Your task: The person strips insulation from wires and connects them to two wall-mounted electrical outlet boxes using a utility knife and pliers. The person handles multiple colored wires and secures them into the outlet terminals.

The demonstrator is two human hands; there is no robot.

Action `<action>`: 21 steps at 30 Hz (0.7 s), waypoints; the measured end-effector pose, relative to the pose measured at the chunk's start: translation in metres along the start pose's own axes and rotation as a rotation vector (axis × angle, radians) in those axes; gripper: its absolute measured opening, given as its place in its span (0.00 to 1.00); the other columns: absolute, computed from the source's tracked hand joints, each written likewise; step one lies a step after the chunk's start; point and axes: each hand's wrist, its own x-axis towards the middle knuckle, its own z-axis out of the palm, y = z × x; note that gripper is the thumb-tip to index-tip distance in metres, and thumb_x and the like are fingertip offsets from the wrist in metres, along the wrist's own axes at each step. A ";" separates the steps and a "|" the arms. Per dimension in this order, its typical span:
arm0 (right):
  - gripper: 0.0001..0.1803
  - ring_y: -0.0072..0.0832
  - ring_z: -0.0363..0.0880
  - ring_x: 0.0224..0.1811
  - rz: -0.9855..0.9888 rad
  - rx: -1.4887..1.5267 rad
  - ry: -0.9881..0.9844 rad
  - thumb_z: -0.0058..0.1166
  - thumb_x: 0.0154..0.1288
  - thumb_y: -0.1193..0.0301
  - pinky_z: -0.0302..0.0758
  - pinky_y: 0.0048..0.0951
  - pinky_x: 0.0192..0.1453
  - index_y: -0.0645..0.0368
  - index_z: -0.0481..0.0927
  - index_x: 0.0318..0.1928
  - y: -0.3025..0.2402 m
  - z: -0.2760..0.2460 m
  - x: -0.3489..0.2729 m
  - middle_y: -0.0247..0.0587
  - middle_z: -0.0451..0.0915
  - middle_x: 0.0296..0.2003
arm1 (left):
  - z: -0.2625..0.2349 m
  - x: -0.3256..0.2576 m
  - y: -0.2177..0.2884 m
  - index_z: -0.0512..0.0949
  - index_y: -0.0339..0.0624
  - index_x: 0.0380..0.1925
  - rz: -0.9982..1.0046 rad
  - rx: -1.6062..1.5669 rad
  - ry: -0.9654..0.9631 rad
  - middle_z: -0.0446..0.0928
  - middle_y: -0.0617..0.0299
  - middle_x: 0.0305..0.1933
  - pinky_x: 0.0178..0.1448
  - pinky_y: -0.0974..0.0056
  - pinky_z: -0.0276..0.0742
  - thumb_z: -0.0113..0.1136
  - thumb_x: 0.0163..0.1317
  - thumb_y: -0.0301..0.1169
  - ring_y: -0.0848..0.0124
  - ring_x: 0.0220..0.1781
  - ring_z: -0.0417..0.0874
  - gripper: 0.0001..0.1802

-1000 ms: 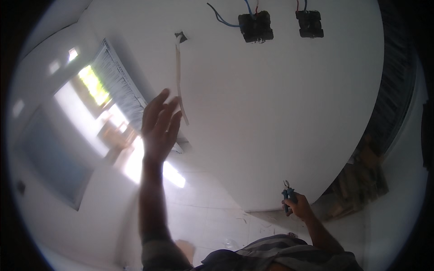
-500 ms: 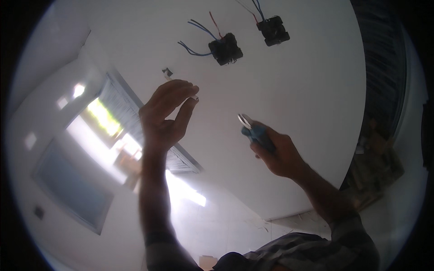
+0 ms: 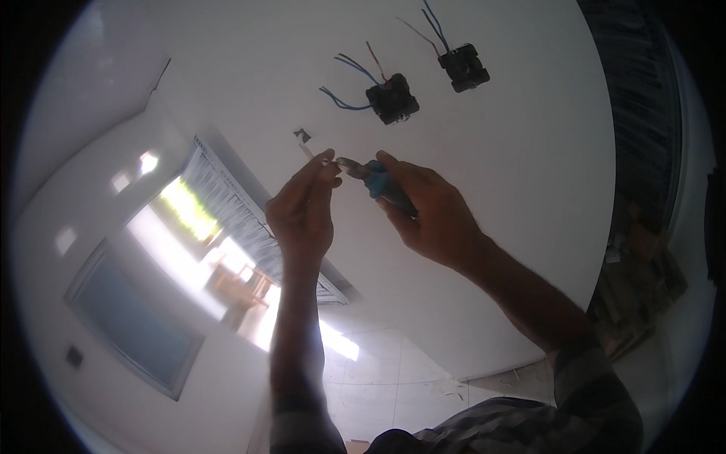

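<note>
My left hand [image 3: 301,212] is raised against the white wall [image 3: 514,181], thumb and fingers pinched on the end of a white cable [image 3: 306,150]. That cable comes out of a small dark hole [image 3: 302,135] just above the fingers. Wrapped round the blue handles of a pair of pliers [image 3: 384,185] is my right hand [image 3: 439,216]. The metal jaws point left and meet the cable's tip at my left fingertips. Whether the jaws are closed on the tip is too small to tell.
Up the wall, two black electrical boxes [image 3: 392,99] have loose blue, dark and red wires sticking out. At left is a bright opening [image 3: 189,212] in the wall, with a blue-grey panel [image 3: 136,318] below it. Brown pieces [image 3: 643,303] lie at the far right beside a dark opening.
My right hand has brought the pliers left and up to my left fingertips. My left fingers have closed more tightly together at the cable end. The whole view has shifted slightly.
</note>
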 end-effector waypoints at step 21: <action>0.23 0.43 0.87 0.43 0.124 0.167 -0.126 0.60 0.73 0.70 0.84 0.41 0.51 0.65 0.75 0.64 -0.008 0.010 -0.004 0.52 0.85 0.44 | -0.003 -0.014 -0.014 0.87 0.39 0.52 0.013 0.022 0.011 0.90 0.55 0.40 0.46 0.71 0.82 0.68 0.67 0.22 0.74 0.41 0.90 0.14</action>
